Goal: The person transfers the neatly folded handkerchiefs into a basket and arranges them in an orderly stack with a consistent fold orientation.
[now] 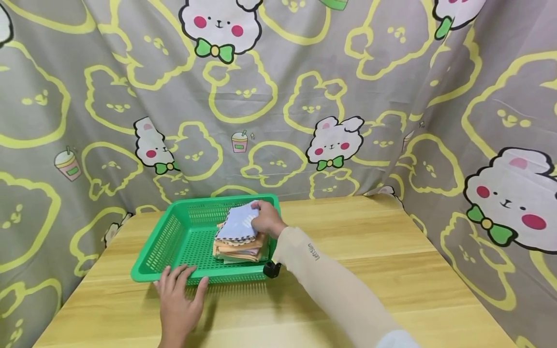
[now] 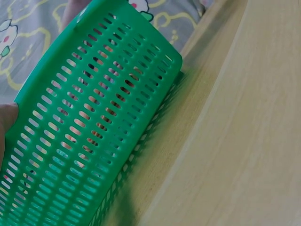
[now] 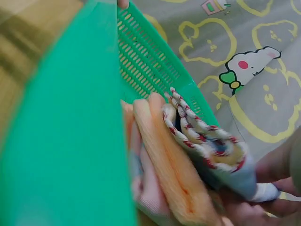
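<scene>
A green plastic basket (image 1: pixel 174 208) with slotted walls stands on the wooden table. Inside, towards its right end, lies a stack of folded cloths (image 1: pixel 237 252), peach and orange with some pink. On top is a folded light-blue cloth (image 1: pixel 235 223) with a checkered-looking edge; up close in the right wrist view, braided red-and-white trim (image 3: pixel 202 141) shows. My right hand (image 1: pixel 266 220) pinches this blue cloth at its right side. My left hand (image 1: pixel 180 295) rests on the basket's near rim, fingers spread. Its thumb (image 2: pixel 7 115) touches the rim in the left wrist view.
A small black clip-like object (image 1: pixel 271 269) shows at the basket's near right corner, by my right wrist. The wooden table (image 1: pixel 370 251) extends right of the basket and towards me. A grey patterned curtain (image 1: pixel 278 96) hangs behind and along both sides.
</scene>
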The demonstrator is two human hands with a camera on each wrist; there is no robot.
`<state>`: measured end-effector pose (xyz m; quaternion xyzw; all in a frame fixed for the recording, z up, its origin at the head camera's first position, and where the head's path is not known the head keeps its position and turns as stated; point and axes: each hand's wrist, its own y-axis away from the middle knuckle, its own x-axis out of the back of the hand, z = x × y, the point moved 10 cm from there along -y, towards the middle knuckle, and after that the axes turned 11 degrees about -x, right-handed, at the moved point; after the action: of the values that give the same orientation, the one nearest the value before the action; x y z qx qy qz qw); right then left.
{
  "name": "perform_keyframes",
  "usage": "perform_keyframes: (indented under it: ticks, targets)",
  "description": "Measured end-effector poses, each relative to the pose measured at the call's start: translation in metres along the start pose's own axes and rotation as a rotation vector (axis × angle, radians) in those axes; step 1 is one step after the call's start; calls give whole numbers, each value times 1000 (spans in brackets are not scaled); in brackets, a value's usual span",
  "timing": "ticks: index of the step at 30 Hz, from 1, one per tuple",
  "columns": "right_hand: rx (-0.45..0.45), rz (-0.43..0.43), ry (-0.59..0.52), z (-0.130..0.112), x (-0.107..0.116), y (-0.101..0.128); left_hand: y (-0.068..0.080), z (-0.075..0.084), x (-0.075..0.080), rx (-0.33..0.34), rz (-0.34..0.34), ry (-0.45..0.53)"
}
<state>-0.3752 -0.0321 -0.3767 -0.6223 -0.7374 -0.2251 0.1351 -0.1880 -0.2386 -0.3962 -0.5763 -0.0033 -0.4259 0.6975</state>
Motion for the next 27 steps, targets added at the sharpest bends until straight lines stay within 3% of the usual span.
perform_keyframes:
  ticks: [4, 8, 21, 27]
  targets:
    - [63, -31, 245, -6, 1, 5, 0, 1, 0, -10, 9, 6]
    - [90, -34, 343, -6, 4, 6, -2, 2, 0, -16, 11, 10]
    - [68, 53, 175, 6, 15, 1, 1, -1, 4, -12, 19, 1]
    - [116, 95, 213, 7, 17, -1, 1, 0, 1, -17, 17, 9]
